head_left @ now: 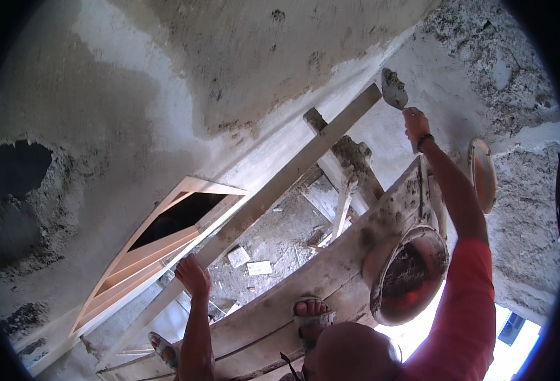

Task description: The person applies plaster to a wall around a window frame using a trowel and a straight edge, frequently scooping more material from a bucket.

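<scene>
My right hand (414, 127), stretched up to the right, is closed round the handle of a trowel (395, 95). Grey mortar clings to the trowel's blade, which is held close to the wall. A long straightedge (292, 166) runs slantwise from near the trowel down to the lower left. My left hand (193, 277) is wrapped round its lower part. The straightedge's upper end lies just left of the trowel, apart from it. Below my right arm stands a round bucket (376, 279) with dark mortar inside.
Scaffold planks (254, 311) cross the lower part, with my sandalled feet (311, 311) on or beside them. A wooden frame (112, 270) sits in the wall at left, near a dark hole (13, 168). Rubble and broken blocks (259, 268) lie below. A second round vessel (483, 176) is at right.
</scene>
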The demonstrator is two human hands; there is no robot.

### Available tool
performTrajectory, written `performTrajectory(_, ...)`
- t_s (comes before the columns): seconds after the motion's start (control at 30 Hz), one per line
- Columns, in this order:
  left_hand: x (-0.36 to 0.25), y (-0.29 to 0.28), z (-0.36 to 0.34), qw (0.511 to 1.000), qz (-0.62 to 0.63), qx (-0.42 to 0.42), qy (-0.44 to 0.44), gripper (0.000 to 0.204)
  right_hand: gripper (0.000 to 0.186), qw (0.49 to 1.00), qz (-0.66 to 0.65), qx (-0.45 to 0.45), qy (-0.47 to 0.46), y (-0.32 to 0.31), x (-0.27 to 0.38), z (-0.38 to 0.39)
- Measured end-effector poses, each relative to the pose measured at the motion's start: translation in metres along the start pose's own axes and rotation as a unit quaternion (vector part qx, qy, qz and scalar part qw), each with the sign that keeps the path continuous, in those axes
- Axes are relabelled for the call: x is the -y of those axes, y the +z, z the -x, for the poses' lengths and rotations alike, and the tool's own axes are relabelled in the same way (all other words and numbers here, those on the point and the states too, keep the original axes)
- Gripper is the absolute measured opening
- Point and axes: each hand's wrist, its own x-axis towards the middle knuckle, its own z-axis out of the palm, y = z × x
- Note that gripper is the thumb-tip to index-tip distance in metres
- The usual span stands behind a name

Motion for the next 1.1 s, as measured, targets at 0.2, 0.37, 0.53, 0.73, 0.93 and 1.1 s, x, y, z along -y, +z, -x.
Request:
performTrajectory(0.2, 0.002, 0.001, 0.0, 0.999, 0.025, -0.026, 0.017, 0.056, 0.017, 0.889, 0.199, -0.087, -0.403, -0.113, -0.036, 0.114)
performTrajectory(0.37, 0.003, 0.0, 0.001, 1.0, 0.002, -0.024, 0.014, 0.056, 0.02, 0.979, 0.068, 0.07, -0.179, -0.202, -0.048, 0.291)
performTrajectory(0.53, 0.009, 0.013, 0.001, 0.998, -0.023, -0.053, 0.007, 0.053, 0.013, 0.864, 0.363, 0.013, -0.349, -0.21, -0.048, 0.382)
performTrajectory(0.73, 0.018, 0.036, -0.003, 0.997, 0.066, -0.019, -0.043, 0.016, 0.02, 0.857, 0.352, 0.279, -0.254, -0.195, -0.04, 0.368)
performTrajectory(0.93, 0.004, 0.023, 0.005, 0.985, 0.109, -0.097, -0.095, 0.019, 0.04, 0.75, 0.424, 0.34, -0.378, -0.162, 0.066, 0.326)
performTrajectory(1.1, 0.002, 0.005, 0.004, 0.99, 0.096, -0.004, -0.105, 0.026, 0.036, 0.66, 0.346, 0.541, -0.391, -0.062, 0.165, 0.302)
